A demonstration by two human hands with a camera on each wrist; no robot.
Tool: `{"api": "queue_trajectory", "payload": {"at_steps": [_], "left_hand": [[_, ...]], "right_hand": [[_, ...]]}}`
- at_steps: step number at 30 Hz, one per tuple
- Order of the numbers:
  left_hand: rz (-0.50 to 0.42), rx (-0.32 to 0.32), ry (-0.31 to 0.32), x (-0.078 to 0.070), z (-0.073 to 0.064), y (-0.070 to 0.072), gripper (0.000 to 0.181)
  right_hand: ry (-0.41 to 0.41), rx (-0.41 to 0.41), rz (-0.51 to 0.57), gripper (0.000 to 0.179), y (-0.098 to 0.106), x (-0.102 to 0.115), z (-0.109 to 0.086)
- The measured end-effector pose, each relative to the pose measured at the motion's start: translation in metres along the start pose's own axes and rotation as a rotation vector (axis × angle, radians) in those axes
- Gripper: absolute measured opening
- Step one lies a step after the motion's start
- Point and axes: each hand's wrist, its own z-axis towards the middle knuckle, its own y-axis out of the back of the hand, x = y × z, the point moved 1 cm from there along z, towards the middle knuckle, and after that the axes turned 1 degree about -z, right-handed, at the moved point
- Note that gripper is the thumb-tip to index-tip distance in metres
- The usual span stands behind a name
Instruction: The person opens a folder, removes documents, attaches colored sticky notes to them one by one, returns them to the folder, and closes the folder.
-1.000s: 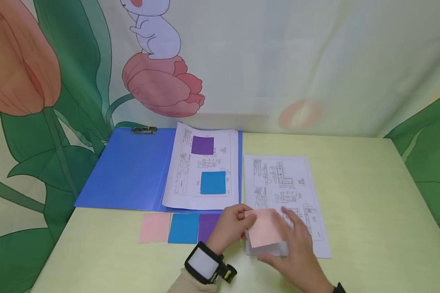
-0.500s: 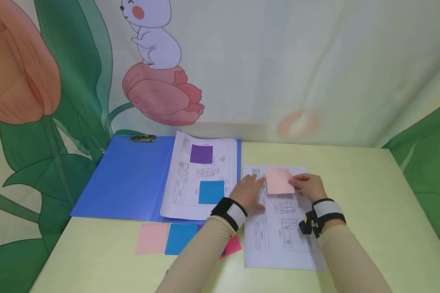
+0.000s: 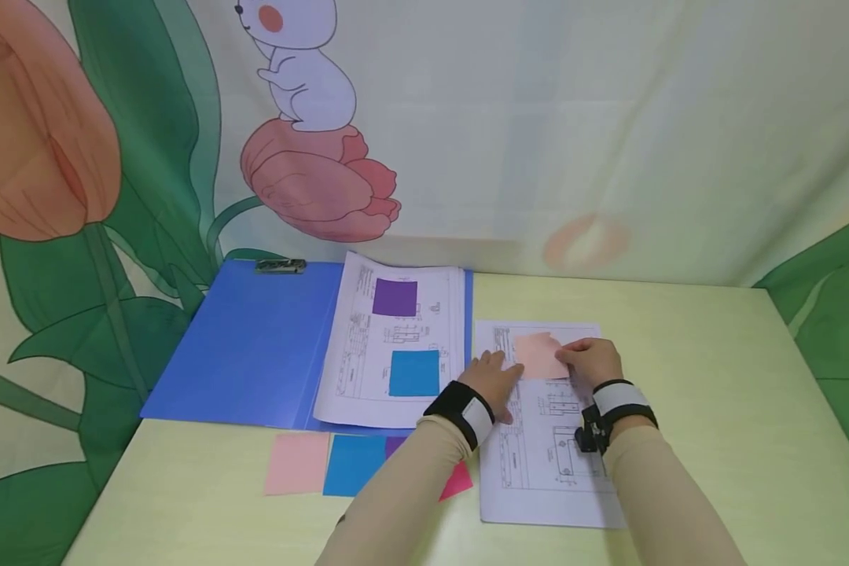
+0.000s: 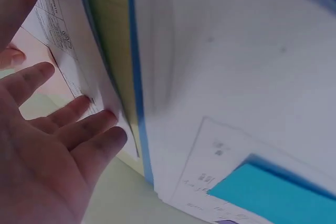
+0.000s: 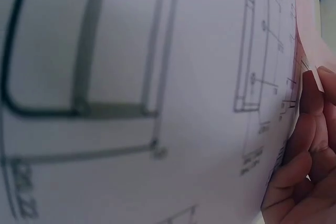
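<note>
A pink sticky note (image 3: 540, 356) lies over the upper part of a printed drawing sheet (image 3: 531, 495). My right hand (image 3: 592, 362) pinches the note's right edge between thumb and finger; in the right wrist view the note (image 5: 310, 30) curves up from the paper at those fingertips. My left hand (image 3: 494, 383) rests on the sheet's left side, its thumb close to the note's lower left corner. The left wrist view has the left hand (image 4: 58, 135) with its fingers spread along the paper's edge.
An open blue folder (image 3: 255, 346) lies to the left, its papers (image 3: 354, 393) bearing a purple sticky note (image 3: 395, 298) and a blue one (image 3: 414, 373). Before it sit pink (image 3: 297, 464), blue (image 3: 354, 464), purple and magenta (image 3: 457, 481) notes, partly behind the left sleeve.
Both hands have moved from the sheet's lower end up to its top, carrying the pink sticky note there. In the last half second the note has come down onto the sheet.
</note>
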Motion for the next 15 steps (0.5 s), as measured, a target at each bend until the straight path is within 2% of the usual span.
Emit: {"api": "queue_trajectory", "payload": {"at_steps": [8, 15], "left_hand": [[0.066, 0.037, 0.010, -0.011, -0.004, 0.014, 0.085], [0.127, 0.075, 0.001, -0.011, -0.002, 0.018, 0.083]], "right_hand": [[-0.001, 0.000, -0.011, 0.030, 0.002, 0.001, 0.003], [-0.023, 0.011, -0.010, 0.029, 0.000, 0.001, 0.006]]}}
